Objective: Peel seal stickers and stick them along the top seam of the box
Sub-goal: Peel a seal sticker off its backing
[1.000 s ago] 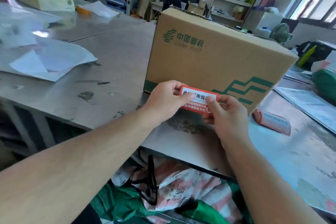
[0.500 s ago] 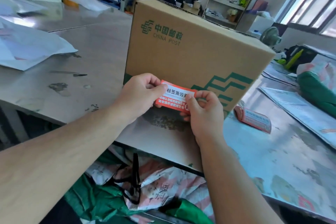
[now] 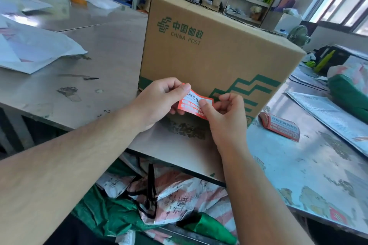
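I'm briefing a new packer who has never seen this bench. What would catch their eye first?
The big China Post box standing at centre on the metal table. In front of it, the left hand and right hand pinch a red seal sticker. More stickers lie right of the box.

Box (image 3: 215, 49): brown cardboard, green logo, lettering and stepped stripes. Sticker (image 3: 194, 104): red-orange with white panel, black characters. Table (image 3: 111, 49): grey, stained. Stack of stickers (image 3: 279, 128) at 3 o'clock was red-orange.

head: forward-down | close over table (image 3: 111, 61) edge; single view
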